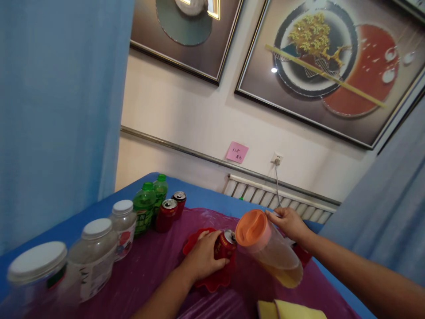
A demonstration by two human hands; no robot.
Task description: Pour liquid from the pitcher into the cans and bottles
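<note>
My left hand (pixel 204 258) is wrapped round a red can (pixel 225 246), which stands upright over a red scalloped dish (pixel 214 282). Tilted toward the can is a clear pitcher (pixel 277 254) with an orange lid (pixel 253 228) and yellowish liquid low inside. My right hand (pixel 289 223) grips the pitcher at its far side, where the handle is mostly hidden. The lid's edge is close beside the can's top; whether they touch I cannot tell.
Two red cans (pixel 166 215), green bottles (pixel 144 208) and white-lidded jars (pixel 98 252) line the left side. A yellow cloth (pixel 292 310) lies at the front edge. Another red object (pixel 302 255) is partly hidden behind the pitcher. A radiator (pixel 262 192) stands behind the table.
</note>
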